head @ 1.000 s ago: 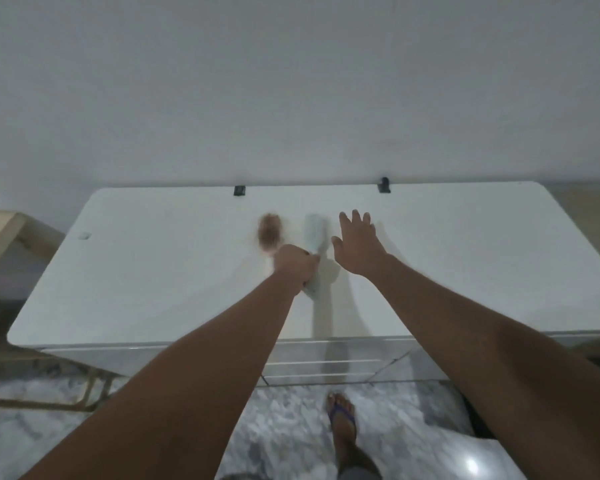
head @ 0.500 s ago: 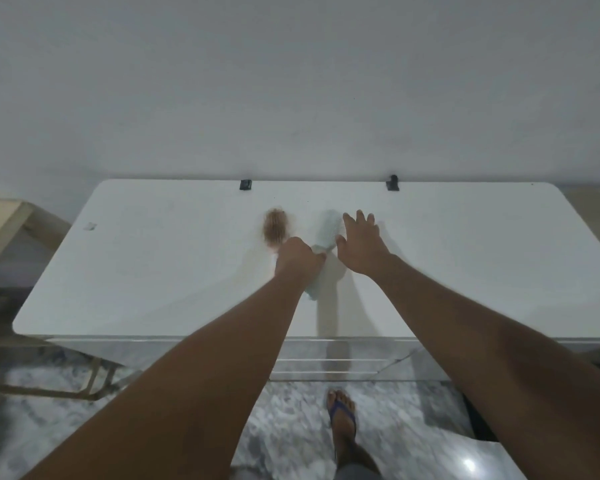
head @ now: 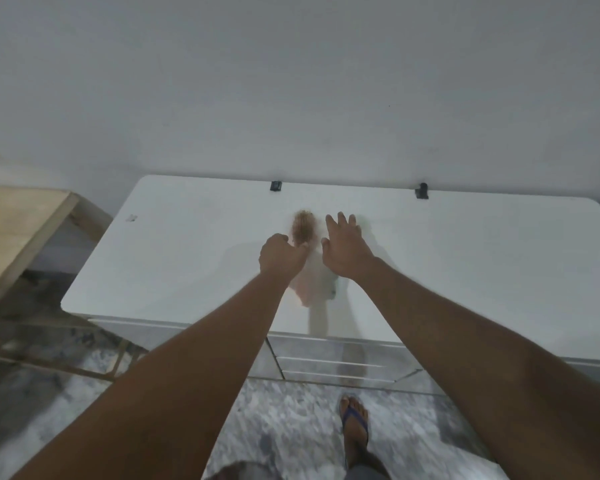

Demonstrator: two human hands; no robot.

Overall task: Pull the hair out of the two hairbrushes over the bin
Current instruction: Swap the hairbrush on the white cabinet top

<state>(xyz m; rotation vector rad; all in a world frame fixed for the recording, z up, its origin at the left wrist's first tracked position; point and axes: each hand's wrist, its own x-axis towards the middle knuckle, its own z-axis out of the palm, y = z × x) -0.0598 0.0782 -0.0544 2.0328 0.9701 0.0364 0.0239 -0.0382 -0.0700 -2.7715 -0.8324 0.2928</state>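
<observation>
**Fingers: left hand (head: 282,258) curled on brown hairbrush (head: 303,229), right hand (head: 343,249) spread**

Left fingers were closed in a fist at the near end of the brown hairbrush. Its bristly head stuck out past the knuckles toward the wall, low over the white table (head: 465,271); the handle was hidden in the fist. Right fingers were straight and slightly apart, gripping nothing, palm down just beside the brush head. Pale hairbrush (head: 326,282) showed only as a blur between the two wrists, below the right palm — couldn't tell if anything touched it. Two black clips (head: 275,186) sat on the table's far edge. Wooden bench (head: 14,230) stood at left, and a foot in a blue sandal (head: 354,420) stood on the marbled floor.
</observation>
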